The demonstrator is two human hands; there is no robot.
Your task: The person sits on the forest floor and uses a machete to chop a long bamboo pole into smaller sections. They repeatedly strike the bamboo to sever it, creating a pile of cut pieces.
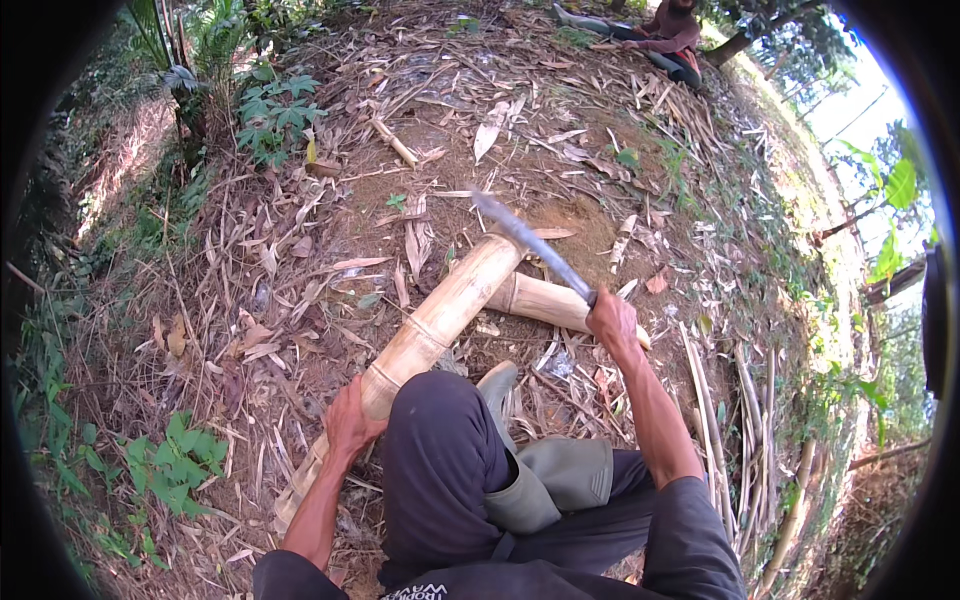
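Note:
A thick pale bamboo pole [440, 318] slants from beside my left knee to the middle of the ground. My left hand [352, 418] is closed round its near part. In my right hand [612, 320] is the handle of a machete, and its slightly blurred grey blade [540, 247] points up and left. The blade passes over or against the pole's far end; I cannot tell if it touches. A second bamboo piece [552, 303] lies crosswise under the pole, its right end by my right hand. More bamboo [305, 488] shows below my left hand.
My bent knee [440, 440] and green boots [565, 470] sit close to the pole. Dry leaves cover the slope. Thin cut poles [708, 430] lie at right, leafy plants [180, 462] at left. Another person [672, 42] sits at the far right.

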